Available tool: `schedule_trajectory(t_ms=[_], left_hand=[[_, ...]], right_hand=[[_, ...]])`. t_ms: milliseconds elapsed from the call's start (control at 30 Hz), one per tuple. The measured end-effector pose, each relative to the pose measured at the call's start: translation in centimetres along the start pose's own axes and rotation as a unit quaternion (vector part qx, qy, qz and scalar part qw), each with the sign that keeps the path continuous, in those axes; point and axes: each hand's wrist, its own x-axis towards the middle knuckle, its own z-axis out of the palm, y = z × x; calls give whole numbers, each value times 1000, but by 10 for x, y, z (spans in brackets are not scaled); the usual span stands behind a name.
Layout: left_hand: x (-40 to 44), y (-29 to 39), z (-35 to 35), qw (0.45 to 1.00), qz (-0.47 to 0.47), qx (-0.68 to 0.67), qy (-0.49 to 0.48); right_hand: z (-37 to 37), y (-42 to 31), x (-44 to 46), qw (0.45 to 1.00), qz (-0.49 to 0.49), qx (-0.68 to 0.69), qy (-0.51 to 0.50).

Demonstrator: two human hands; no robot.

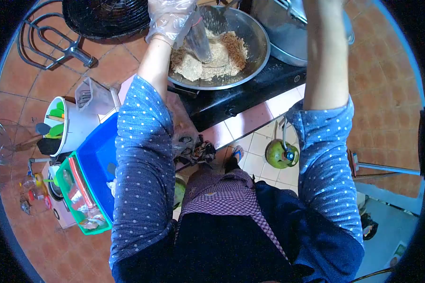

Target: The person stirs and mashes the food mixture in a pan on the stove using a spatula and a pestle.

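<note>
My left hand (171,19), in a clear plastic glove, is at the top edge beside a wide metal wok (265,47). It seems closed on a clear plastic bag (198,43), whose lower end hangs into the wok; its fingertips are partly cut off by the frame. Inside the wok lie a pale crumbly mixture (217,59) and a brown crumbly heap (236,51). A dark slotted turner (214,20) rests in the wok toward the back. Only my right forearm (327,61) shows, reaching past the top edge; the right hand is out of frame.
The wok sits on a black stove (208,111). Right of it stands a large metal pot (281,35). At left are a mixer paddle (56,45), a white utensil bucket (75,125), a blue tub (97,160) and a green basket (85,198). A green gas cylinder (276,155) stands below.
</note>
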Motion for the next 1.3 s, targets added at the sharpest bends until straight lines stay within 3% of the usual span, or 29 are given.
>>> schedule_trajectory(t_ms=[33, 67, 100, 167, 233, 300, 367, 433, 500, 533, 567, 633, 700, 867, 967, 1067, 1100, 1167, 1267, 1300], left_hand=[[0, 0, 1, 1000, -1, 1, 1], [-1, 0, 2, 1000, -1, -9, 3], [-1, 0, 3, 1000, -2, -19, 5], [-1, -3, 4, 999, 28, -15, 7], [4, -1, 4, 998, 67, -12, 12], [-1, 5, 4, 998, 62, 18, -15], [6, -1, 7, 995, 87, 46, 4], [6, -4, 5, 991, 99, 79, 30], [4, 5, 2, 993, 20, 112, -6], [1, 0, 2, 998, 45, 47, -4], [0, 1, 3, 998, 46, 48, -4], [-2, 4, 6, 997, 43, 67, 16], [6, -7, 10, 995, 78, 56, 18], [0, -5, 9, 994, 90, 61, 20], [0, -3, 5, 997, 47, 64, 20], [-2, -5, 2, 998, 37, 49, 6], [0, -7, 3, 998, 53, 37, 2], [-1, -7, 4, 995, 71, 65, 10], [-6, -10, 3, 992, 91, 82, 10], [-7, -11, 1, 993, 96, 74, 5]], right_hand=[[-11, -13, 2, 994, 21, 63, -86], [-5, -5, 1, 999, -18, -37, -22], [-2, 17, -10, 999, -18, -36, -22], [-9, 82, -40, 995, 72, -70, 13], [-15, 111, -38, 995, -19, -88, -40], [-8, 104, -28, 993, -44, -94, -51], [-1, 86, -17, 999, 45, -23, -13], [1, 47, -7, 999, 7, -41, 7], [-8, 21, 0, 997, -44, -39, -52], [-27, 32, 7, 969, -46, 160, -180], [-22, 47, -5, 969, -47, 162, -180], [-5, 83, -41, 994, 37, -85, 55], [-7, 95, -55, 995, 79, 57, 6], [0, 72, -31, 998, 51, 20, -37], [-12, 21, -17, 995, -39, 15, -87], [-16, 65, -30, 997, 44, 71, -4], [-15, 88, -46, 995, 92, -23, 29], [-21, 88, -45, 988, 146, 33, 30], [-20, 75, -34, 993, 116, 10, -1], [-19, 67, -29, 998, 65, 3, -9]])
